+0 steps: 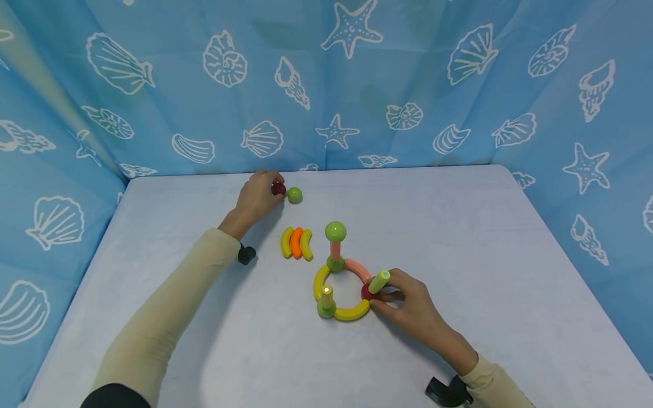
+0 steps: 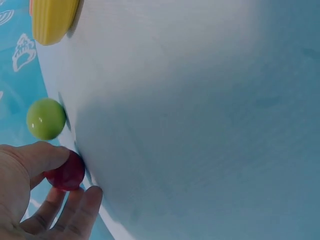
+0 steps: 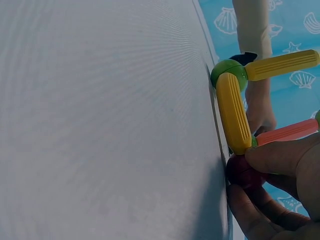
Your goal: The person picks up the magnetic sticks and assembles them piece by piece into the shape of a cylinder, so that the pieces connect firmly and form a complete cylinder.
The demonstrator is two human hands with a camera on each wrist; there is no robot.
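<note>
At the far side of the table, my left hand [image 1: 257, 195] holds a dark red ball [image 2: 67, 171] between thumb and fingers. A loose green ball [image 1: 295, 195] lies just right of it. My right hand [image 1: 412, 303] pinches another red ball [image 3: 244, 171], a corner of a ring of curved rods and balls. That ring has a pink curved rod [image 1: 358, 270], yellow curved rods [image 1: 352, 313] and two green corner balls. Upright on the corners stand a light green rod [image 1: 380, 281], a yellow rod [image 1: 327, 296] and a pink rod [image 1: 335, 250] topped by a green ball [image 1: 335, 231].
Left of the ring, two yellow curved rods and an orange curved rod [image 1: 296, 242] lie side by side. The white-covered table [image 1: 459, 226] ends at a blue curtain [image 1: 388, 85] with shell and starfish prints. Both wrists wear black devices [image 1: 449, 392].
</note>
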